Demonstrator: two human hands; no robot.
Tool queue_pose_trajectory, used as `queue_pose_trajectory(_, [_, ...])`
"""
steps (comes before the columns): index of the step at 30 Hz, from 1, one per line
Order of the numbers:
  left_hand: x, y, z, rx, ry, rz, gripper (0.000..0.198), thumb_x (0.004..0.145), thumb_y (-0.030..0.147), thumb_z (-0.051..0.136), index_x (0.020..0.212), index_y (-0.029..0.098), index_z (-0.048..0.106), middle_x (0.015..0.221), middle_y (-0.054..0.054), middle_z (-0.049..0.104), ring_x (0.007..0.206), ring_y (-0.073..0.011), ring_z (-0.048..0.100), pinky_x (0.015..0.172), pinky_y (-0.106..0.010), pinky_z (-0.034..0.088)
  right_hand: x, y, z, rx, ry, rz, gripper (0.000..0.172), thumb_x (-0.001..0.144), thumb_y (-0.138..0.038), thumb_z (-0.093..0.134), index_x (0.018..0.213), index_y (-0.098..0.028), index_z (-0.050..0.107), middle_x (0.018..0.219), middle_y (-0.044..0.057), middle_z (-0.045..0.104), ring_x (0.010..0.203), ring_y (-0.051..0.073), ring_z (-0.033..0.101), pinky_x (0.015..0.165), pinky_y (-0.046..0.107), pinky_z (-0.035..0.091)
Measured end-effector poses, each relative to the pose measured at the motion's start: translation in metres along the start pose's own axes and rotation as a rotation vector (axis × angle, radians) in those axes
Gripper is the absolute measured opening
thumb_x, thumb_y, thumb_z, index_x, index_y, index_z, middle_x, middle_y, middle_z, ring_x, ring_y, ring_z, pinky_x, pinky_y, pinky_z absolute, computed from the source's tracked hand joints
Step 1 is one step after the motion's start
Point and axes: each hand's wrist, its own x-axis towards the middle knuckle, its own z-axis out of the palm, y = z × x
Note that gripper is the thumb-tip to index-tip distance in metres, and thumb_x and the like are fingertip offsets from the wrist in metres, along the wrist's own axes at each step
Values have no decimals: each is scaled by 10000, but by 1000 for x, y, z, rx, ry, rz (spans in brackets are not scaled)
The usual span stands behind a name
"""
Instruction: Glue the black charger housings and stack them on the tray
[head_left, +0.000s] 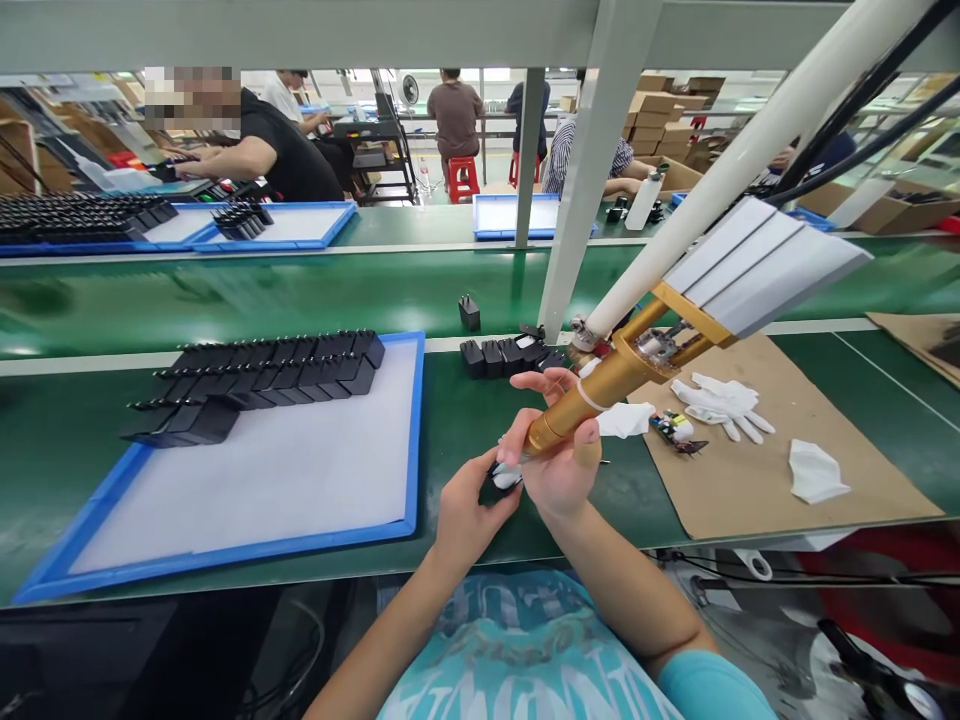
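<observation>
My left hand is closed on a black plug adapter, with something white showing at it. The fingers hide most of the adapter. In my right hand is a gold cylindrical tool, slanted up to the right, its lower end at the adapter. White panels are fixed to the tool's upper end. Beyond my hands, several black adapters sit in a row on the green bench. One more adapter stands farther back.
A blue-rimmed tray with rows of adapters lies to the left. On the right, a cardboard sheet bears white gloves, a circuit board and a white cloth. A pale post rises ahead. Co-workers sit beyond the bench.
</observation>
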Motion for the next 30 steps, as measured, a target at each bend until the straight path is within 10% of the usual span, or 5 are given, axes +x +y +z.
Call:
queue_pose_trajectory(19, [6,-20,-20,-3,-251,-169,470,799,306,668,1249,239,549,1335,-77,584,1212,-239,562,1033,-407,454,10,-5,-16,-84,112,-74,473,810,-669,429,1106,-302,477,1060,19,628,397,66,536,358,266,471])
queue_pose_trajectory(25, [21,-17,-15,-226,-275,-351,415,989,411,337,1273,237,585,1253,-52,660,1199,-205,589,1051,-391,446,11,-11,-29,-109,134,-87,440,831,-631,435,1118,-300,475,1053,18,628,402,73,542,371,272,471])
queue_pose_trajectory(30, [19,-6,-12,68,-154,-22,285,913,340,558,1167,239,639,1111,-38,716,1011,-193,663,917,-343,518,11,-13,-36,-112,124,-96,400,846,-604,442,1082,-282,468,1048,24,630,405,77,550,369,273,476])
